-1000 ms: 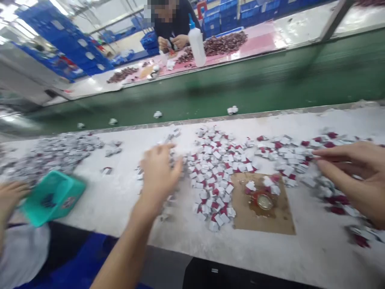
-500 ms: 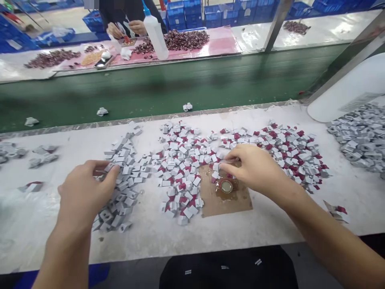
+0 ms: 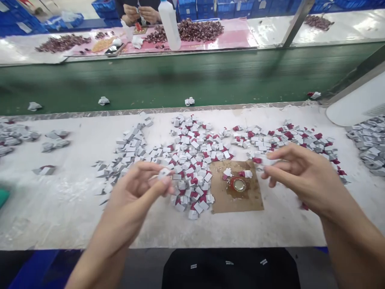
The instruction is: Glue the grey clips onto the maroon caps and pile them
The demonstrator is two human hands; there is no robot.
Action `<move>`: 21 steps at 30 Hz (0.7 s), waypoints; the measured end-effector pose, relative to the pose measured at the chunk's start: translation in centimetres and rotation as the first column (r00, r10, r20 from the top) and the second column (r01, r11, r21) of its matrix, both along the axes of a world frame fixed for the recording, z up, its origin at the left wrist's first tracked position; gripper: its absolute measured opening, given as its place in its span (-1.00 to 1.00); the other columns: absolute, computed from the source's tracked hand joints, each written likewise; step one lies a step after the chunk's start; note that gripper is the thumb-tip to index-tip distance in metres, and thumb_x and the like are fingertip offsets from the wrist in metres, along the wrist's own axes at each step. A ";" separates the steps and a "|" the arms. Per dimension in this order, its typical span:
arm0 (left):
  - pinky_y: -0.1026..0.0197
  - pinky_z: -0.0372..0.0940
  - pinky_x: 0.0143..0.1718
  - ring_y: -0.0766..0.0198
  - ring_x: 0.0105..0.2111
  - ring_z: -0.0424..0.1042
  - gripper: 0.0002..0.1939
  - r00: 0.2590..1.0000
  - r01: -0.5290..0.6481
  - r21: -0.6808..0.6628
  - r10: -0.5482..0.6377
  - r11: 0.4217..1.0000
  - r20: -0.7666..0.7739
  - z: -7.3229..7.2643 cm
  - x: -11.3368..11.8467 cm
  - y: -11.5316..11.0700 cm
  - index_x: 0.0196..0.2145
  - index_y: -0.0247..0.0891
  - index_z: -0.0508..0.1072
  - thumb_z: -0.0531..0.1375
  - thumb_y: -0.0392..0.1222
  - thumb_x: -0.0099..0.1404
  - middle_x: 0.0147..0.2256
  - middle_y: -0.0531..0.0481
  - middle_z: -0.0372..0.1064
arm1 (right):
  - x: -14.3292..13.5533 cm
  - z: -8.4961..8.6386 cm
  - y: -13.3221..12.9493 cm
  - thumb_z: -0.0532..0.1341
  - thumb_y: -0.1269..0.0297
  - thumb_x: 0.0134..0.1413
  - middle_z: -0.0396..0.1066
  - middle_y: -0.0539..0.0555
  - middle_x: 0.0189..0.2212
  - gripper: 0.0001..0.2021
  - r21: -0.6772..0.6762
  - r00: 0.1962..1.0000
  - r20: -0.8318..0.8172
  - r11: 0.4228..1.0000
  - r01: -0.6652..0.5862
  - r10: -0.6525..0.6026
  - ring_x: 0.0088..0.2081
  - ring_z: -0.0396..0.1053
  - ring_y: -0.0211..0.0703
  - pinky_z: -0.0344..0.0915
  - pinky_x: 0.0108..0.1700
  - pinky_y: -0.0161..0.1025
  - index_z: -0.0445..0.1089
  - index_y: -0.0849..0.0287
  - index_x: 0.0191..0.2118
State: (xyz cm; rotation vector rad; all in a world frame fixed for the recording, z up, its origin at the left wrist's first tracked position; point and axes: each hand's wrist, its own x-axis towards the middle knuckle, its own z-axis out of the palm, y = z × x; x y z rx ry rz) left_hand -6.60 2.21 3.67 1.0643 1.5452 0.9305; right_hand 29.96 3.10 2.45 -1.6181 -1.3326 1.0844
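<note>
Fingers of the left hand (image 3: 136, 192) are pinched narrow on one small white piece (image 3: 164, 173), held just above the bench (image 3: 75, 208) at the left edge of the big heap. Fingers of the right hand (image 3: 300, 176) are loosely curled with thumb and forefinger close together; a blurred bit of white and red (image 3: 261, 160) sits at their tips, though I cannot tell whether it is gripped or only touched.

Between the two hands lies the brown card (image 3: 240, 200), one of its kind, with a single round amber puddle and cap (image 3: 238, 184) at its middle. It lies to the right of the left hand's piece and just left of the right fingertips — the right hand is nearer. The held piece is too small to give a long axis.

White-and-red pieces (image 3: 195, 152) spread across the bench behind the card in one broad heap, far too many to count; three or so rest on the card itself. Plain grey-white pieces (image 3: 129, 148) form a second heap to the left, and another (image 3: 368, 144) lies at far right. Four stray pieces sit on the green belt (image 3: 180, 80).

Across it, another person's hands (image 3: 141, 14) work beside one white bottle (image 3: 169, 24).
</note>
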 end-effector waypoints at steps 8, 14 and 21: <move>0.16 0.64 -0.04 0.11 -0.12 0.74 -0.63 0.966 0.126 -0.072 -0.106 0.989 0.238 -1.4 4.0 -0.1 0.11 -0.04 0.77 0.54 0.15 0.48 -0.15 -0.09 0.76 | 1.8 -4.0 -7.7 0.62 -0.07 0.22 0.62 0.11 -0.14 -0.68 0.032 0.974 0.006 0.973 0.227 -0.227 -0.25 0.67 0.00 0.67 -0.29 -0.18 0.62 -0.01 -0.26; 0.22 0.64 0.10 0.10 0.05 0.77 -0.77 0.946 0.188 -0.072 -0.161 0.980 0.282 -1.6 5.4 -1.0 -0.06 0.02 0.77 0.56 0.13 0.48 -0.07 -0.03 0.78 | 0.3 -5.5 -9.0 0.40 0.08 0.50 0.63 0.14 -0.06 -0.89 0.195 0.959 0.176 0.963 0.188 -0.223 -0.01 0.66 0.12 0.70 0.05 0.04 0.61 -0.04 -0.07; 0.18 0.63 -0.10 0.08 -0.12 0.70 -0.69 0.946 0.321 -0.022 -0.319 0.947 0.053 -2.1 6.8 -2.6 0.05 0.08 0.82 0.59 0.14 0.41 -0.10 -0.05 0.74 | 0.2 -5.4 -9.1 0.30 0.27 0.54 0.67 0.17 -0.05 -0.90 0.265 0.935 0.314 0.961 0.080 -0.164 -0.07 0.66 0.09 0.62 -0.05 0.05 0.61 0.00 -0.07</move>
